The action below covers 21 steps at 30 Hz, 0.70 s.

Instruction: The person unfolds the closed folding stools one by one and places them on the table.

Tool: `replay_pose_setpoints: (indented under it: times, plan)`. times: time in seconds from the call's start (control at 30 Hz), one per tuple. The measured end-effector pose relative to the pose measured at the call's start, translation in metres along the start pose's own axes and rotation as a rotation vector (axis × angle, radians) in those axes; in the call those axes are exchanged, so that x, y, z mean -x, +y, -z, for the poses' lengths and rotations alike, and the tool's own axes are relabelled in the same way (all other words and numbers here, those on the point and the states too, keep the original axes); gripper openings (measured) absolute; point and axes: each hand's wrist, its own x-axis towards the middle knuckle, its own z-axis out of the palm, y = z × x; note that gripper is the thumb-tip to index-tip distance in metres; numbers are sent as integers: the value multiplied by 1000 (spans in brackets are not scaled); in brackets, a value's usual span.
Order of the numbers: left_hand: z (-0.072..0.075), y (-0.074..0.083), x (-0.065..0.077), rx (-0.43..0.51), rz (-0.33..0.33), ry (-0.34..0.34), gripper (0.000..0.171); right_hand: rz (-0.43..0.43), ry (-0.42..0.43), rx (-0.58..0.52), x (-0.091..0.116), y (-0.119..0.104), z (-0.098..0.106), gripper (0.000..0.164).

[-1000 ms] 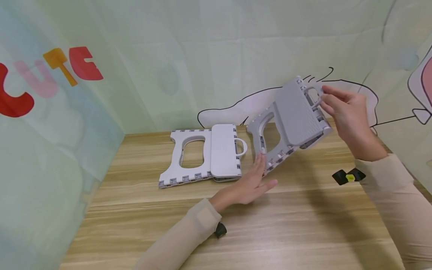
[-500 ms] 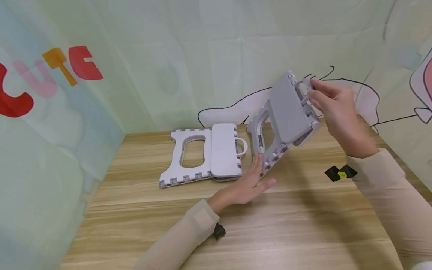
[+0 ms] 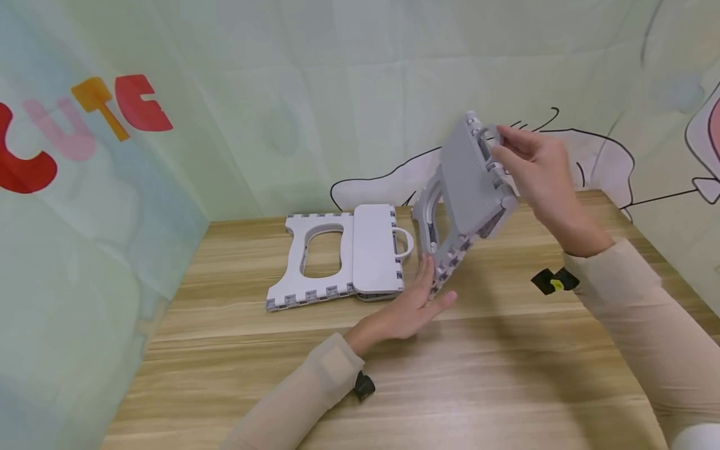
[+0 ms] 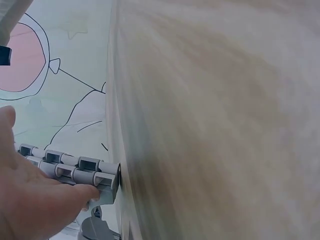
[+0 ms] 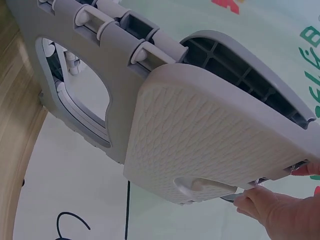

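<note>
Tabletop (image 3: 225,275) beneath, a grey stool (image 3: 463,187) slants down from the right hand (image 3: 537,165).

Shows as lt-brown wood-grain table (image 3: 185,356), streaked approx L to R in head view, w/ some darker bands. Carries white folded stool (image 3: 377,250) flat nr back edge, L of middle, w/ loop handle to R. Also bears grey folded stool (image 3: 464,181) just R of white one, steeply tilted, down on surface at lower end only, w/ handle end up off it

Soft shadow (image 3: 525,347) on table (image 3: 214,350), faint glare (image 3: 416,390) — right wrist view dimmer
</note>
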Motion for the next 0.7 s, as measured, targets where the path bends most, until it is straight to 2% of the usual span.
replay_pose_setpoints:
  times: [0.43, 0.7]
  plan:
    - [1, 0, 2, 117, 25, 8, 105, 98, -28, 8, -3, -8, -15, 49]
    - [1, -2, 4, 150, 45, 19, 101, 172, -40, -10, -5, -13, -24, 46]
